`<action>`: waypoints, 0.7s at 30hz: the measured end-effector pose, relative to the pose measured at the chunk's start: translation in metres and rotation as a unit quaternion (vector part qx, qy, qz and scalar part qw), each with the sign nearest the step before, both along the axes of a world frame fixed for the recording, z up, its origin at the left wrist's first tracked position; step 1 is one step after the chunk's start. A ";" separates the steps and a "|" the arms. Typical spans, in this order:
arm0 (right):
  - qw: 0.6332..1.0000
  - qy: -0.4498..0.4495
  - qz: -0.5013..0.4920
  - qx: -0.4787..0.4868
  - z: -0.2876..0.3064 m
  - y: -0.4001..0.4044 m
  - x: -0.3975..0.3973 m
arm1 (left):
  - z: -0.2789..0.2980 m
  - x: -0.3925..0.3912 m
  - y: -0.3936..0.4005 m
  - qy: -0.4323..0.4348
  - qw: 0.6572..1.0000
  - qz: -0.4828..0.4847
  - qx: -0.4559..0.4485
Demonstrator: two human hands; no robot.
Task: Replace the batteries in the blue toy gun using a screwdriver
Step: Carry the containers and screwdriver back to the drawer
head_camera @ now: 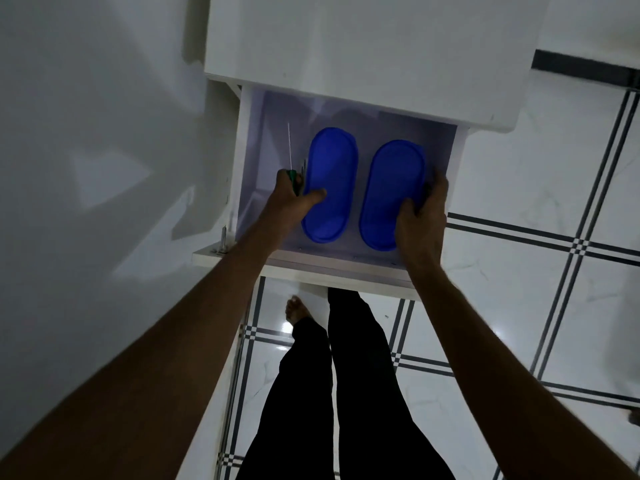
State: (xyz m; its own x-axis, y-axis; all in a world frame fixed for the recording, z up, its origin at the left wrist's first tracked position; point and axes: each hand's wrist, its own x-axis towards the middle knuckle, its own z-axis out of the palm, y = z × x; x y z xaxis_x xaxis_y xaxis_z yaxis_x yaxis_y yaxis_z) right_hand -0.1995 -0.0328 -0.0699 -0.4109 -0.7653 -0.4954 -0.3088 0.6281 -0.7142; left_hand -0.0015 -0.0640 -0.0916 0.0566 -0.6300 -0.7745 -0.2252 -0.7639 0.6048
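Note:
An open white drawer (242,161) holds two blue oval lidded containers side by side. My left hand (292,199) grips a screwdriver (290,150) with a green handle, its thin shaft pointing away from me, while the thumb rests on the left blue container (332,168). My right hand (424,216) grips the near right edge of the right blue container (391,181), thumb on the lid and fingers down its side. No blue toy gun or batteries are in view.
The drawer juts out from a white cabinet (363,57) whose top fills the upper frame. A white wall (86,133) stands to the left. Below are my dark-trousered legs (346,393) and a bare foot on glossy white floor tiles (519,289) with dark lines.

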 end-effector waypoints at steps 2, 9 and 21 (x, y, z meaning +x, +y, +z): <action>0.999 0.012 -0.012 -0.036 0.011 0.008 0.005 | 0.000 -0.001 -0.002 -0.012 1.000 -0.017 -0.011; 0.984 -0.133 0.119 -0.022 0.069 0.072 0.036 | -0.001 -0.003 -0.005 -0.106 0.992 0.015 -0.073; 0.853 -0.385 -0.140 0.323 0.015 0.143 0.049 | 0.006 0.008 -0.014 -0.254 0.961 -0.077 0.074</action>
State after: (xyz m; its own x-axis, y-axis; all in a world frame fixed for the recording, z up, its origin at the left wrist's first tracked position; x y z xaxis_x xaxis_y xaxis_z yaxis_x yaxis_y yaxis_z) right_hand -0.1507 0.1107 -0.0550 0.1050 -0.1555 -0.9822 0.3221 0.9398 -0.1143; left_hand 0.0065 -0.0776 -0.0856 0.3671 -0.5454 -0.7535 -0.5799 -0.7675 0.2731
